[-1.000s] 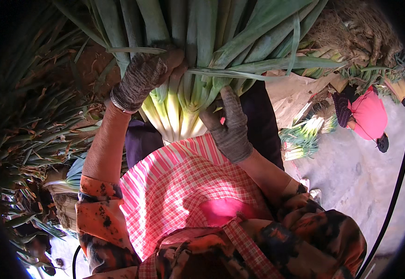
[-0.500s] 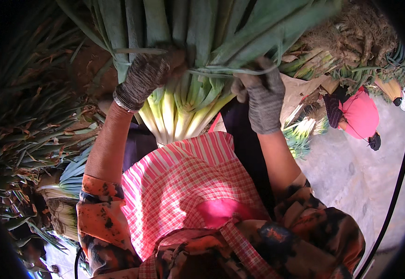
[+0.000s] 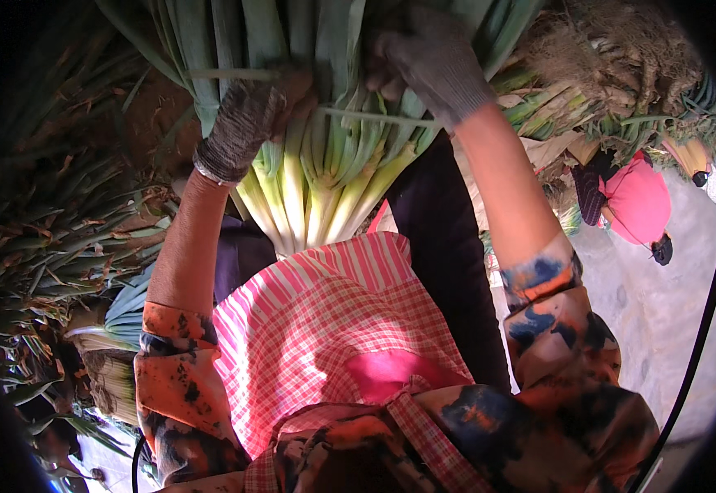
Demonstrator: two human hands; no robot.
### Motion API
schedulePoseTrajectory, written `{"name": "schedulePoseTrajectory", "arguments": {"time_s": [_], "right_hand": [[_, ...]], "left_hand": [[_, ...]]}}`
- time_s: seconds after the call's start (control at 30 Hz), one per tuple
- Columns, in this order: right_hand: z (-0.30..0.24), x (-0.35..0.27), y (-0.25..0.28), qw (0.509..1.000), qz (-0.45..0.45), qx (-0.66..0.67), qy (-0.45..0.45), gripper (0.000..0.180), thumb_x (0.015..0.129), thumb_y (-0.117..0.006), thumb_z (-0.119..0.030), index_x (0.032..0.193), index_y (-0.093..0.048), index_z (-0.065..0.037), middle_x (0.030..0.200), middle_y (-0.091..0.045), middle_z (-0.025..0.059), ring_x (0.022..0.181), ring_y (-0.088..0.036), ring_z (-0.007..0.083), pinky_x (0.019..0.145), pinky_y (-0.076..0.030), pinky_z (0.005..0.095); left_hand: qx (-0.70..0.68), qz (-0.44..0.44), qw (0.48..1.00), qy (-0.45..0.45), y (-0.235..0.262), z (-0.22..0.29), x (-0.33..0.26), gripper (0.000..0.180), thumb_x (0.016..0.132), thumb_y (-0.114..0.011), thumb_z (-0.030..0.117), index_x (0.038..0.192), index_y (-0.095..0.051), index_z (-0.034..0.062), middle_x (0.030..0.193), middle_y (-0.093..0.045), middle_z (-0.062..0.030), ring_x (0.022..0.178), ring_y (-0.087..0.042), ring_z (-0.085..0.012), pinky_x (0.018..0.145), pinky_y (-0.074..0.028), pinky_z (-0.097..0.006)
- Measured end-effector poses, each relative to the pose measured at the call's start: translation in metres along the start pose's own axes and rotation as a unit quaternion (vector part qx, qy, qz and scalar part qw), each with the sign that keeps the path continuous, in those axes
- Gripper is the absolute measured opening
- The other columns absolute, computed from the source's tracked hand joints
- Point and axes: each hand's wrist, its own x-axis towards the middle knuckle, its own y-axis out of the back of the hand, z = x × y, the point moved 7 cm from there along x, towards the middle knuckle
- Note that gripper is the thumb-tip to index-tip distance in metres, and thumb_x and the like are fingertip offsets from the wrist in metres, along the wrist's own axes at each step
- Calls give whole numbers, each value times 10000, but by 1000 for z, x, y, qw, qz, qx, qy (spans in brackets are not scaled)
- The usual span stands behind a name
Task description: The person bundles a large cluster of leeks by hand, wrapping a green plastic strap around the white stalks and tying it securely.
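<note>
I have both gloved hands on a big bundle of leeks [image 3: 325,164] standing butt-down against my lap, just above the pink checked apron [image 3: 333,329]. My left hand [image 3: 247,123] is closed around the left side of the bundle where a thin leaf tie [image 3: 374,117] crosses it; my right hand [image 3: 428,62] is curled over the upper right of the stalks, fingers wrapped into the leaves. I judge the bundle heavy and top-loaded: the pale shanks are stiff and smooth, likely slick, while the green leaves above are floppy and will crease, so the firm place to grip is low on the shanks near the tie. The leaf tops run out of frame, the root ends are hidden behind the apron, and I cannot tell whether the tie is knotted. Another person in pink [image 3: 637,201] crouches at right, with more leeks [image 3: 62,246] heaped at left.
</note>
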Motion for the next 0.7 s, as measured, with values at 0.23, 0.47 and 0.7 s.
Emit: {"name": "schedulePoseTrajectory", "arguments": {"time_s": [0.23, 0.47, 0.7], "right_hand": [[86, -105, -1, 996, 83, -16, 42, 240, 832, -630, -150, 997, -504, -31, 741, -588, 73, 631, -583, 132, 535, -466, 261], [82, -97, -56, 946, 140, -237, 172, 500, 800, -650, -206, 1180, -403, 5, 889, -616, 221, 740, -630, 387, 628, -518, 390], [82, -57, -75, 903, 69, -423, 35, 604, 771, -641, -296, 1196, -362, 30, 905, -609, 236, 761, -621, 393, 684, -494, 462]], "left_hand": [[-216, -179, 939, 200, -9, -13, -2, 286, 831, -517, 168, 1101, -525, 72, 1108, -579, -107, 1014, -559, -253, 885, -421, -418], [95, 93, 990, -45, 9, 7, -1, 293, 830, -524, 177, 1100, -517, 62, 1107, -580, -115, 983, -570, -250, 865, -436, -410], [14, 46, 999, 10, -4, -1, 3, 409, 769, -584, 185, 1150, -496, 64, 1156, -542, -117, 1040, -539, -271, 910, -407, -427]]}}
